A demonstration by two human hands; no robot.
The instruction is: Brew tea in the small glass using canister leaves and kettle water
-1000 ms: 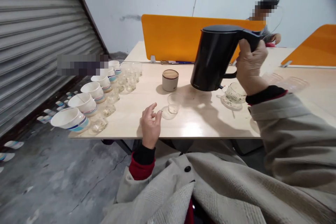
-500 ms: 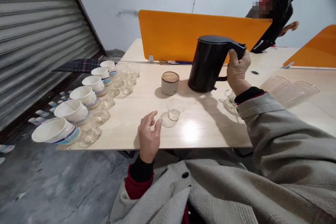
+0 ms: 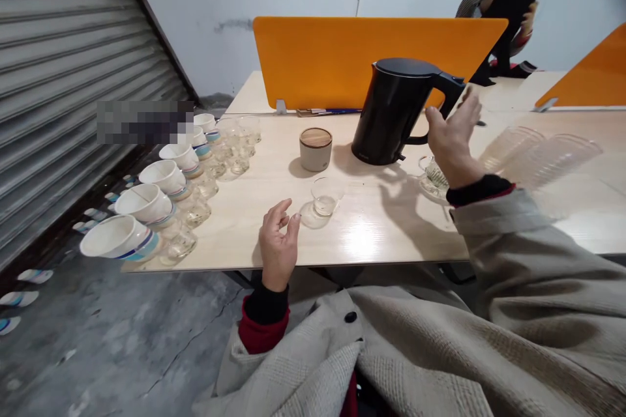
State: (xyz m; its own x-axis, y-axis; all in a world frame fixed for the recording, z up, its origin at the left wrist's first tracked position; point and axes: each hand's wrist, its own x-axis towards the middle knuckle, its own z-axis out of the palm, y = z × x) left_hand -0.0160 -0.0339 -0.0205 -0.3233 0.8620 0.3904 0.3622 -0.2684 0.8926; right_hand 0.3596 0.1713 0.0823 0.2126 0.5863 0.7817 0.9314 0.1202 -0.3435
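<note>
A black electric kettle point(image 3: 394, 114) stands upright on the pale wooden table point(image 3: 274, 176), its handle pointing right. Beside that handle is my right hand point(image 3: 454, 137), fingers extended and thumb apart, holding nothing. My left hand point(image 3: 280, 241) rests over the front of the table with its fingers loosely spread and nothing in them. Just to its right stands a small clear glass cup point(image 3: 325, 197). Behind the cup is a grey canister point(image 3: 315, 153) with a wooden lid. A glass cup with green bits in it point(image 3: 434, 174) is partly hidden by my right wrist.
White paper bowls point(image 3: 147, 203) and clear glasses point(image 3: 180, 244) line the table's left side. Stacked clear plastic cups point(image 3: 557, 156) lie at the right. An orange divider point(image 3: 376, 45) borders the back; behind it is another person point(image 3: 508, 13).
My right hand has let go of the kettle's handle and opened, moving slightly right. The kettle stays standing on the table. My left hand keeps its place; the other person has shifted posture.
</note>
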